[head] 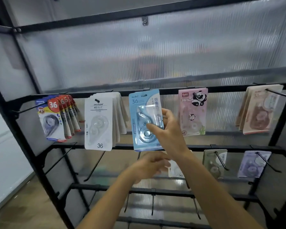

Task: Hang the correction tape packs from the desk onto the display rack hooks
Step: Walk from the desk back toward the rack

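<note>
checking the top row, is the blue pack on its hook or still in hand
Cannot tell if hooked: the blue correction tape pack sits upright at the top rail, its hang hole level with it, but the right hand grips it.

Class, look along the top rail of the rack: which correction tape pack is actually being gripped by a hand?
The light blue pack in the middle of the top rail; the right hand grips its right edge. The red-and-blue, white, pink panda and beige packs hang untouched.

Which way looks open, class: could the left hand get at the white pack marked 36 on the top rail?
Probably yes: the left hand hangs low, holding nothing visible, and nothing stands between it and the white pack.
</note>
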`<state>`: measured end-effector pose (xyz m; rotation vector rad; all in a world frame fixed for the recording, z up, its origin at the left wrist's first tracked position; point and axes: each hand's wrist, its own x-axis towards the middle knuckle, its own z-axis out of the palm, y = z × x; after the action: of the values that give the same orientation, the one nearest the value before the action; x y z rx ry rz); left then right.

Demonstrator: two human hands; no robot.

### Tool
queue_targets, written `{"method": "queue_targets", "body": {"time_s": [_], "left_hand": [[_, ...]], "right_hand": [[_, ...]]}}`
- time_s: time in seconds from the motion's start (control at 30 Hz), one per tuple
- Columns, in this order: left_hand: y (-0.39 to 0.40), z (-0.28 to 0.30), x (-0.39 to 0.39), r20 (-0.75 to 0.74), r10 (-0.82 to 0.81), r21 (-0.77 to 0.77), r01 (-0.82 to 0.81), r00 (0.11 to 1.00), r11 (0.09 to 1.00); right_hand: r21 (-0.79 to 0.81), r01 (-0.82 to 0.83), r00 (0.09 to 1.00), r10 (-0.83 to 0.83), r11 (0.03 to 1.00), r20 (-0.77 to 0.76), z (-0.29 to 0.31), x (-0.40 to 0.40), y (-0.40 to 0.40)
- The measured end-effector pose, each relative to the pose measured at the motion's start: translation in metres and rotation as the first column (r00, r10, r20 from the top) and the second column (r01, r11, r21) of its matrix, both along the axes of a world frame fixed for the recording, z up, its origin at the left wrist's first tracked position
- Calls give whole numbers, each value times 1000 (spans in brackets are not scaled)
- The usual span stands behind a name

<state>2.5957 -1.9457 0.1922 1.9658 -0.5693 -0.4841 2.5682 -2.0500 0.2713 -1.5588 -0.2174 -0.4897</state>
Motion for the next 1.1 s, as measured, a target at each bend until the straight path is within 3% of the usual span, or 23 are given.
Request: {"method": "queue_targets", "body": {"time_s": [0.07, 0.13, 0.23, 0.3, 0.57, 0.7, 0.87, 1.1], "left_hand": [[10, 7, 6, -123, 97, -219, -122, 988, 968], [19, 18, 10, -189, 151, -436, -221, 970, 873], [29, 35, 12, -280, 42, -695, -233, 959, 680], [32, 39, 11, -303, -13, -749, -230, 953, 621], [28, 29, 13, -247, 51, -760, -226, 968, 609], [22, 26, 22, -225, 223, -671, -317, 948, 670], [13, 19, 40, -47, 520, -585, -445, 853, 678], [12, 10, 52, 167, 638, -419, -532, 752, 736]], "right_hand": [[13, -8, 1000, 8, 1000, -2, -1, 0, 2], [18, -2, 1000, 2, 1000, -4, -3, 0, 3], [-2, 34, 999, -34, 999, 5, -6, 0, 5], [-35, 56, 998, -56, 998, 18, -7, 0, 7], [-24, 81, 997, -81, 996, -7, -17, 5, 12], [-111, 183, 983, -180, 977, 31, -22, 22, 9], [-395, 365, 920, -391, 843, 14, -32, 53, 12], [-455, 435, 867, -498, 777, -22, -44, 63, 10]]}}
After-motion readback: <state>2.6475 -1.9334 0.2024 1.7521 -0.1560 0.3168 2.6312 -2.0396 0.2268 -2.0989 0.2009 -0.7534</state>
